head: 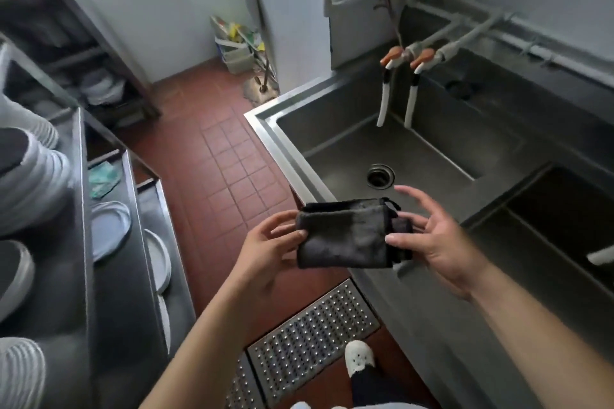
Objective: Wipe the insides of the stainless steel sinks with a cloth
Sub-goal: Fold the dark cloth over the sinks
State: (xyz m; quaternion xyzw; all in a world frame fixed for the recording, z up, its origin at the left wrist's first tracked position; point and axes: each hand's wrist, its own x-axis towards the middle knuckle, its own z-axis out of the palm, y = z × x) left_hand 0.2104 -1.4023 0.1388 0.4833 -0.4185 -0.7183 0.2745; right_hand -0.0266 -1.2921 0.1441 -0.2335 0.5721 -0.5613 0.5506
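Dark cloth (349,237) was folded, held in the air between my hands, just over the near rim of the first sink (332,156). My left hand (265,242) pinched its left edge, and my right hand (428,236) pinched the right edge with the other fingers spread loose. The drain (380,176) sat just beyond my right fingertips, and the second sink (564,226) lay to the right of that hand. Best way, I judged: keep the fold flat as a pad, one palm on it, and start at the far wall.
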